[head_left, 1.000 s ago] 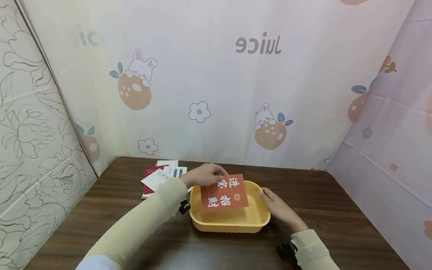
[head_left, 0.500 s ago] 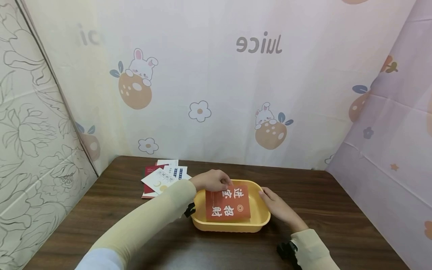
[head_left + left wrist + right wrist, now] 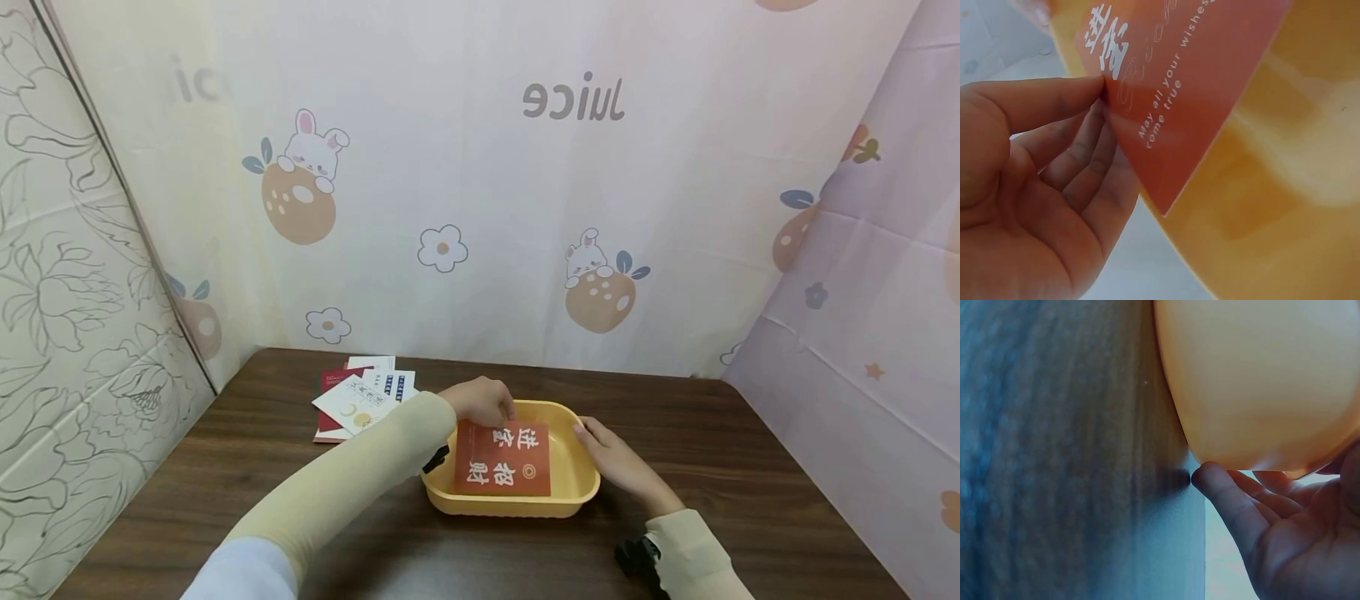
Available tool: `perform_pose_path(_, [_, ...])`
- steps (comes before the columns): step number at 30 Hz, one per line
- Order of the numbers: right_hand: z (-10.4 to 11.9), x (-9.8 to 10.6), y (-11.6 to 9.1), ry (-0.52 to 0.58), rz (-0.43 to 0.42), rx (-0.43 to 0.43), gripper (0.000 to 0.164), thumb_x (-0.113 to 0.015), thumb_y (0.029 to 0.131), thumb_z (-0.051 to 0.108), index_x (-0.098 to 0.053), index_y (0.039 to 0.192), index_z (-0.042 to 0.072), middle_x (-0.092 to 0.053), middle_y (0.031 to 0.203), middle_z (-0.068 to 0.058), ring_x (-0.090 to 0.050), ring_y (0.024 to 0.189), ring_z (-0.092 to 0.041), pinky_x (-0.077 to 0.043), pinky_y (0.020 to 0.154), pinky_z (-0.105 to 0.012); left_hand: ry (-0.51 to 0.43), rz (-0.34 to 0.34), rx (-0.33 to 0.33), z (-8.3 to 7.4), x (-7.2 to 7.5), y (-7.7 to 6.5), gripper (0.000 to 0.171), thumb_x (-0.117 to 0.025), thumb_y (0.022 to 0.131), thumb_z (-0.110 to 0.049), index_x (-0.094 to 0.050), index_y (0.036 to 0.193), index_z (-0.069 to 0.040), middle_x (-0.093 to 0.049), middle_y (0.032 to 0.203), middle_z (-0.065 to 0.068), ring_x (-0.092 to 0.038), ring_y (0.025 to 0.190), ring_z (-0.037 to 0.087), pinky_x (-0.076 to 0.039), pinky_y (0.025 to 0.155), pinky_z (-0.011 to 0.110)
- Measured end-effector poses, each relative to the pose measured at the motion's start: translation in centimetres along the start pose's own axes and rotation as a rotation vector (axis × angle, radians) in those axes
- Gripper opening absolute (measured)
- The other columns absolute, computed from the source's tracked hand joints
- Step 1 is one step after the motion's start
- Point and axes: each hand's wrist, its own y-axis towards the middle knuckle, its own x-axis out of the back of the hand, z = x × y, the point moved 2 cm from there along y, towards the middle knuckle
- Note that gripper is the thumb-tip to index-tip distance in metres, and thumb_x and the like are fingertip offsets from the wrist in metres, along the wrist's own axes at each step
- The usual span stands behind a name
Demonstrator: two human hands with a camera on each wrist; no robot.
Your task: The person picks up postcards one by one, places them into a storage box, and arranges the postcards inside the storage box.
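A red greeting card with white Chinese characters lies slanted inside a yellow plastic basin. My left hand pinches its far edge between thumb and fingers. The left wrist view shows that pinch close up, with the small line "May all your wishes come true" on the card. At the basin's right end, my right hand holds the rim. Its fingers press the basin's outer wall in the right wrist view, and the thumb is mostly cut off there.
Several cards and envelopes in white and red, including a white card, lie in an overlapping pile on the dark wooden table, left of the basin. A printed curtain hangs behind the table.
My left hand has moved right, and the red card has come down into the basin, lying lower and flatter. The right hand and basin have stayed in place.
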Motion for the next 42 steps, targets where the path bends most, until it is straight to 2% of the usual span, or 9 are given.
perform_pose_path(8, [0.0, 0.0, 0.1, 0.002, 0.009, 0.005, 0.052, -0.039, 0.11, 0.035, -0.041, 0.145, -0.004, -0.062, 0.115, -0.017, -0.065, 0.087, -0.023, -0.054, 0.075, -0.035, 0.099, -0.012, 0.056, 0.0, -1.1, 0.6, 0.013, -0.075, 0.089, -0.01, -0.077, 0.102, -0.014, -0.067, 0.095, 0.0, -0.061, 0.081, 0.015, -0.057, 0.07, 0.031])
perform_pose_path(18, [-0.1, -0.1, 0.2, 0.003, 0.013, 0.009, 0.052, -0.039, 0.11, 0.035, -0.04, 0.145, -0.004, -0.063, 0.113, -0.016, -0.065, 0.087, -0.023, -0.054, 0.075, -0.036, 0.202, -0.015, 0.06, -0.3, -2.4, 1.1, 0.011, -0.081, 0.085, -0.013, -0.076, 0.095, -0.012, -0.066, 0.083, 0.0, -0.062, 0.073, 0.015, -0.059, 0.069, 0.032])
perform_pose_path(24, [0.0, -0.1, 0.1, -0.008, 0.0, 0.004, 0.051, -0.039, 0.11, 0.034, -0.042, 0.144, -0.004, -0.062, 0.114, -0.017, -0.064, 0.088, -0.022, -0.053, 0.077, -0.036, 0.205, -0.024, 0.059, -0.4, -2.4, 1.1, 0.015, -0.083, 0.083, -0.013, -0.075, 0.096, -0.013, -0.066, 0.084, -0.001, -0.062, 0.074, 0.014, -0.059, 0.072, 0.032])
perform_pose_path(30, [0.0, 0.0, 0.1, -0.012, -0.004, 0.012, 0.05, -0.039, 0.11, 0.034, -0.043, 0.143, -0.004, -0.062, 0.116, -0.018, -0.064, 0.089, -0.021, -0.053, 0.077, -0.034, 0.234, -0.005, 0.055, -0.5, -2.4, 1.0, 0.019, -0.084, 0.082, -0.014, -0.071, 0.096, -0.013, -0.064, 0.085, -0.002, -0.06, 0.077, 0.014, -0.057, 0.074, 0.03])
perform_pose_path(36, [0.1, 0.0, 0.0, 0.001, 0.012, 0.019, 0.051, -0.039, 0.11, 0.034, -0.041, 0.144, -0.005, -0.062, 0.115, -0.018, -0.065, 0.088, -0.022, -0.054, 0.076, -0.035, 0.219, 0.019, 0.002, -0.6, -1.6, 0.1, 0.024, -0.082, 0.085, -0.022, -0.075, 0.106, -0.015, -0.067, 0.097, -0.005, -0.06, 0.086, 0.012, -0.055, 0.083, 0.031])
perform_pose_path(42, [0.0, 0.1, 0.0, -0.004, 0.006, 0.027, 0.052, -0.04, 0.11, 0.035, -0.042, 0.144, -0.004, -0.062, 0.119, -0.018, -0.064, 0.093, -0.022, -0.053, 0.08, -0.036, 0.138, 0.017, -0.078, -0.6, 0.8, -1.5, 0.029, -0.076, 0.09, -0.027, -0.075, 0.116, -0.015, -0.069, 0.107, -0.003, -0.063, 0.099, 0.014, -0.053, 0.086, 0.035])
